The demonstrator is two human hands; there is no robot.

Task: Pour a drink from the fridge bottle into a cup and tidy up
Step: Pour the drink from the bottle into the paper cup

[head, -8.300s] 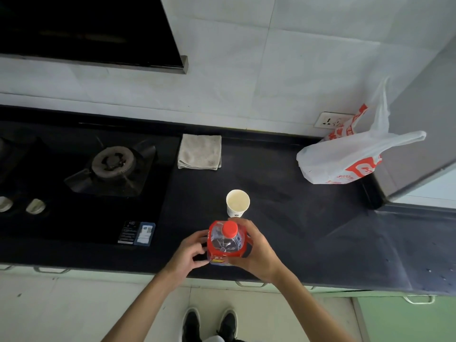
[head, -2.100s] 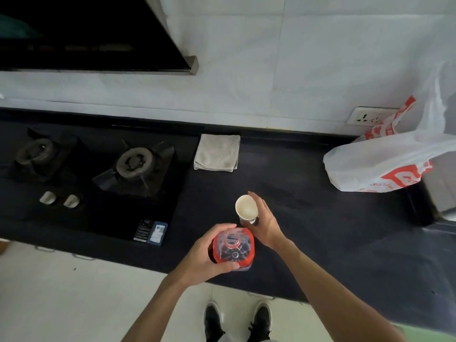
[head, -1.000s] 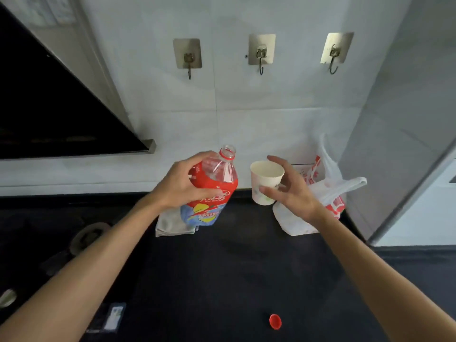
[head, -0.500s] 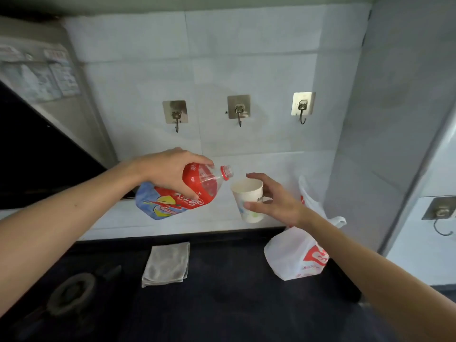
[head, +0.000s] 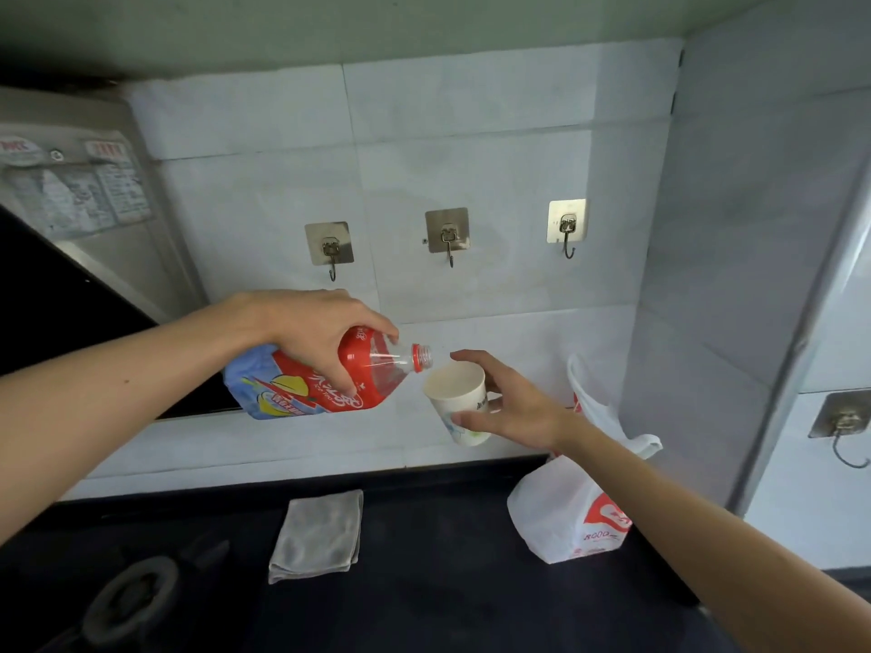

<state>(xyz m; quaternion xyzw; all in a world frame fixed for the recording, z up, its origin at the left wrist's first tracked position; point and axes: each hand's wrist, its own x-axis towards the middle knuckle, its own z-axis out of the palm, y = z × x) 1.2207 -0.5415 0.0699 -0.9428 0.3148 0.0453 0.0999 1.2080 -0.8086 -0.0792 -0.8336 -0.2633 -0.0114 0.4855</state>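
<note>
My left hand (head: 311,329) grips a clear plastic bottle (head: 330,384) with a red and blue label. The bottle lies almost level in the air, uncapped, its open neck just over the rim of a white paper cup (head: 459,402). My right hand (head: 513,402) holds that cup from the right side, tilted a little toward the bottle, well above the counter. No liquid stream is visible between neck and cup. The bottle's cap is out of view.
Below lies a black counter (head: 424,582) with a folded grey cloth (head: 318,534), a gas burner (head: 136,600) at lower left and a white plastic bag (head: 570,516) against the right wall. Three hooks (head: 447,238) hang on the tiled wall. A range hood (head: 80,238) juts in at left.
Both hands rose from the counter with bottle and cup. The bottle tipped from upright to nearly level and its neck came over the cup's rim. My view lifted toward the wall.
</note>
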